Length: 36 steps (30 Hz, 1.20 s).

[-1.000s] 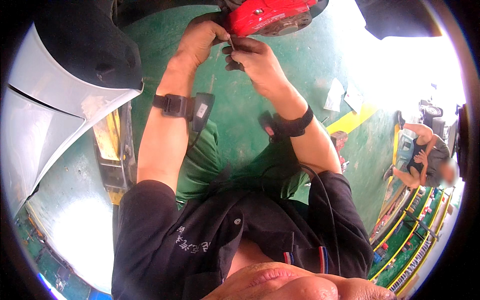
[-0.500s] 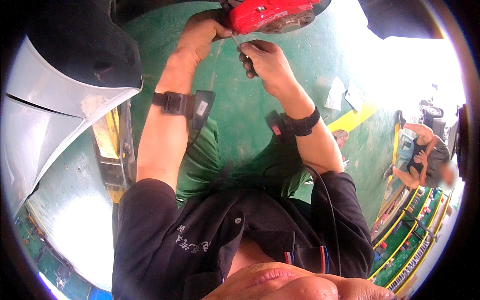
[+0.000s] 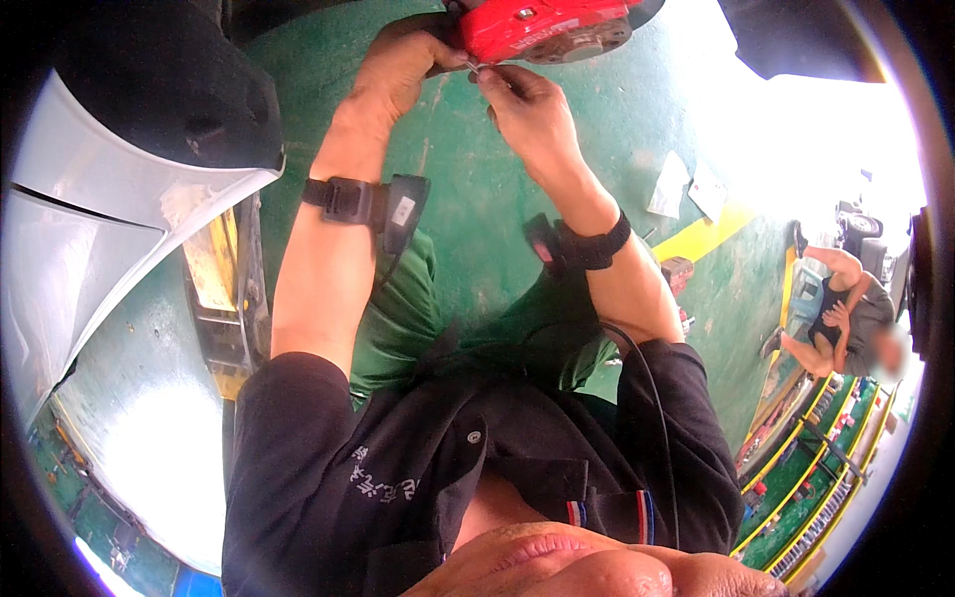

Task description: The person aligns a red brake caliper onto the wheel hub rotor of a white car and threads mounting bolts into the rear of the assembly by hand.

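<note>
My right hand (image 3: 529, 107) pinches a thin rod (image 3: 476, 67) beside the red brake (image 3: 492, 36); left hand's (image 3: 391, 76) grip, can't tell. I'd brace both wrists.

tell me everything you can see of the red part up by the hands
The red part is a thick, curved block with a glossy, painted-metal look, pale lettering along its side and a small light-edged recess above that. The top edge of the picture cuts it off. A brownish, round metal-looking hub sits against its lower right. The left hand is at its left end; whether it touches is unclear. The right hand is just below.
</note>
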Motion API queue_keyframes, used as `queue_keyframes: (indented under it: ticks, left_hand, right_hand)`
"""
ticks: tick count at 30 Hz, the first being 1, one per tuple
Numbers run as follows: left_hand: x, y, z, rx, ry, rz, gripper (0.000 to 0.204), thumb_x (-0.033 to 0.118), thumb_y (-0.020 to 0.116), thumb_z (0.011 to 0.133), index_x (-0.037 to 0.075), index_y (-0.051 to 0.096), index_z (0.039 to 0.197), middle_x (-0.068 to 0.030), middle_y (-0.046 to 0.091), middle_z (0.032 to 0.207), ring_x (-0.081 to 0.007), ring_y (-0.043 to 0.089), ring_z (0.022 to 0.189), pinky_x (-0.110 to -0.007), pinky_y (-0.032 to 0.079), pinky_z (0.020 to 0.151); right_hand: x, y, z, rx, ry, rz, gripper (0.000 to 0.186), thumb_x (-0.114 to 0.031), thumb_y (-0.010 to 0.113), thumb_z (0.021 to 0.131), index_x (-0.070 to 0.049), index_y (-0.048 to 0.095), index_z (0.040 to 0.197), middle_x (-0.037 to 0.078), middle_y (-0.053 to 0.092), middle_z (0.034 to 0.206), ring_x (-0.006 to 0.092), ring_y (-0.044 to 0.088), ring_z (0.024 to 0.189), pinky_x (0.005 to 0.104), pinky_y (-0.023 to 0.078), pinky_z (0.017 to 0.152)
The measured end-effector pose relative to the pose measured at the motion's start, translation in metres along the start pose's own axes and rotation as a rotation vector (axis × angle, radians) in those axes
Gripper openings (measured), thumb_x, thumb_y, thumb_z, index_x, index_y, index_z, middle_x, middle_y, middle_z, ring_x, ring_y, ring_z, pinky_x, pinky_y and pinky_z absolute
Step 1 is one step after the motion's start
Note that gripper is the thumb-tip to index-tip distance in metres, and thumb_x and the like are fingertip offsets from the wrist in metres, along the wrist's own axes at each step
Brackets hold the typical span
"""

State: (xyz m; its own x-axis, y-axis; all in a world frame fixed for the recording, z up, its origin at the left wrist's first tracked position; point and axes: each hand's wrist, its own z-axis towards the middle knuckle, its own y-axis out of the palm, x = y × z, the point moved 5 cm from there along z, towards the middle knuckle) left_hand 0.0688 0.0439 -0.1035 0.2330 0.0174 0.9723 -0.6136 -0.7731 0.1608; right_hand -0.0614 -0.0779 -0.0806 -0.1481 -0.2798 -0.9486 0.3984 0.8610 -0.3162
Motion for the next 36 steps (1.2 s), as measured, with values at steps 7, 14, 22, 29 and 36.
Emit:
queue_keyframes:
  ticks: [7,14,22,29,36]
  left_hand:
    - [-0.021,-0.011,0.014,0.014,-0.056,-0.385,0.033,0.008,0.06,0.093,-0.003,0.067,0.123,-0.0145,0.071,0.121,-0.0264,0.067,0.109,-0.04,0.054,0.096]
    - [-0.037,-0.018,0.026,0.058,-0.08,-0.513,0.031,0.016,0.053,0.097,-0.003,0.068,0.117,-0.0157,0.072,0.114,-0.0251,0.068,0.102,-0.036,0.054,0.088]
    - [-0.044,-0.027,0.035,0.066,-0.076,-0.59,0.026,0.018,0.048,0.099,-0.001,0.066,0.102,-0.0141,0.071,0.1,-0.0271,0.068,0.09,-0.041,0.053,0.083]
    - [-0.04,-0.026,0.032,0.103,-0.03,-0.574,0.028,0.016,0.044,0.099,-0.002,0.065,0.101,-0.0174,0.07,0.103,-0.0288,0.066,0.089,-0.041,0.052,0.084]
    - [-0.039,-0.026,0.032,0.108,-0.019,-0.534,0.03,0.023,0.044,0.1,-0.001,0.062,0.096,-0.014,0.068,0.091,-0.0187,0.05,0.061,-0.03,0.04,0.055]
  right_hand:
    - [-0.034,-0.004,-0.008,0.09,-0.244,-0.318,0.019,-0.019,0.066,0.099,-0.003,0.065,0.109,0.011,0.071,0.074,0.017,0.069,0.065,0.0314,0.052,0.063]
    - [-0.043,0.017,-0.006,0.022,-0.342,-0.275,0.016,-0.015,0.066,0.097,-0.005,0.065,0.11,0.014,0.074,0.09,0.0259,0.073,0.072,0.0364,0.056,0.068]
    - [-0.045,0.031,-0.004,0.033,-0.39,-0.411,0.018,-0.018,0.067,0.093,-0.005,0.067,0.106,0.021,0.071,0.097,0.0432,0.069,0.086,0.0474,0.056,0.073]
    - [-0.047,0.035,-0.002,0.09,-0.372,-0.51,0.02,-0.024,0.065,0.095,-0.005,0.067,0.101,0.023,0.07,0.088,0.0463,0.068,0.081,0.0514,0.054,0.071]
    - [-0.041,0.041,-0.002,0.017,-0.292,-0.583,0.022,-0.024,0.06,0.097,-0.004,0.068,0.101,0.027,0.069,0.086,0.0485,0.066,0.081,0.0551,0.052,0.072]
